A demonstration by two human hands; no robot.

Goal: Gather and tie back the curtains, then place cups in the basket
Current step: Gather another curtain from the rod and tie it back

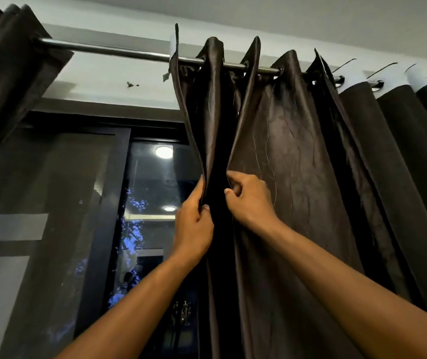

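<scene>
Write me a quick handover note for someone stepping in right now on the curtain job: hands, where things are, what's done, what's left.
Left hand: pinching the leading fold of the dark brown eyelet curtain.
Right hand: gripping the next fold, just right of the left hand.
The curtain hangs on the metal rod, partly bunched towards the right. A second dark curtain is bunched at the far left, and the window between them is uncovered.
Done: curtains drawn apart and gathering started.
Left: finish gathering and tie back; no tieback is visible. Then put the cups in the basket; neither is in view.

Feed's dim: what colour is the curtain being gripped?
Dark brown, satin sheen, unpatterned curtain; head view.
</scene>
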